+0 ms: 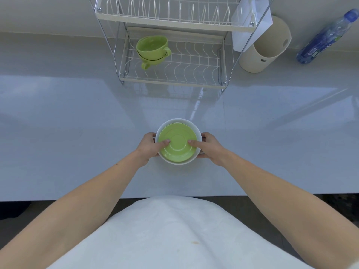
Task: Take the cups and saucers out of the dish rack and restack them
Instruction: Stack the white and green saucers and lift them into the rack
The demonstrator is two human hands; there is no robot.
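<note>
Right, left hand clamped on stack's left edge, thumb pressed onto glossy green saucer; right hand mirrors on right edge, thumb on same saucer. I see round green saucer nested in wider white saucer, both over smooth white counter; touching counter or lifted, can't tell. Beyond, two green cups stacked, tilted, on lower tier of white wire dish rack. Cream cylindrical holder beside rack; blue plastic bottle lying far right.

The surface is glossy white, mirror-smooth. Green saucer and stacked cups look like glazed ceramic. The rack is coated wire on chrome; the bottle clear plastic.
</note>
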